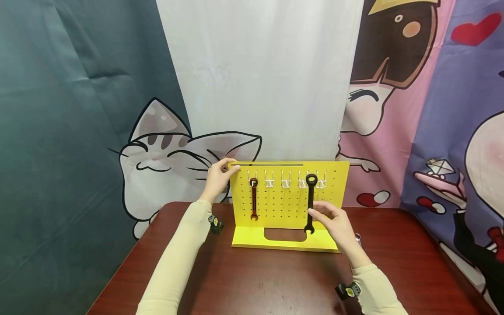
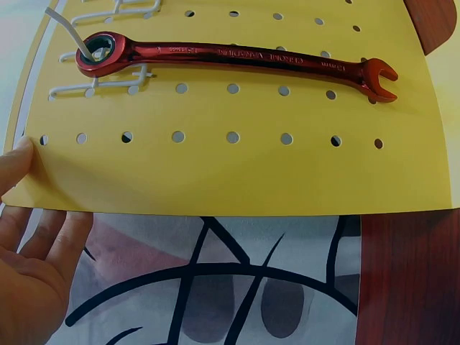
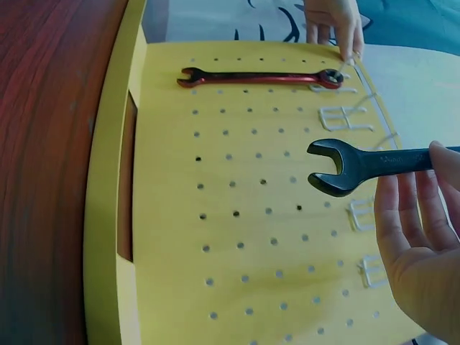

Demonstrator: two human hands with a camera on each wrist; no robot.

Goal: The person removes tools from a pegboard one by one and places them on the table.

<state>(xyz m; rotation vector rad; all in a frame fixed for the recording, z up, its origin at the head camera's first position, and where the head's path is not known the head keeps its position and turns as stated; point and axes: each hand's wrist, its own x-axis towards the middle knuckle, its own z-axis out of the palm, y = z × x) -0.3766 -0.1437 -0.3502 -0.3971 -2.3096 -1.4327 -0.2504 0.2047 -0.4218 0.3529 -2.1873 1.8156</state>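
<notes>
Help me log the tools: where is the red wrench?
In the head view, the red wrench hangs on the leftmost hook of the yellow pegboard, just below and right of the left hand.

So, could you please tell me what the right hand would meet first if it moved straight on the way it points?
The right hand would probably meet the yellow pegboard, though its black wrench might touch the white hooks first; depth is unclear.

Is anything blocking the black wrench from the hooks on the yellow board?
Nothing visible. The right hand holds the black wrench before the yellow board; the red wrench hangs aside, nearer the left hand.
</notes>
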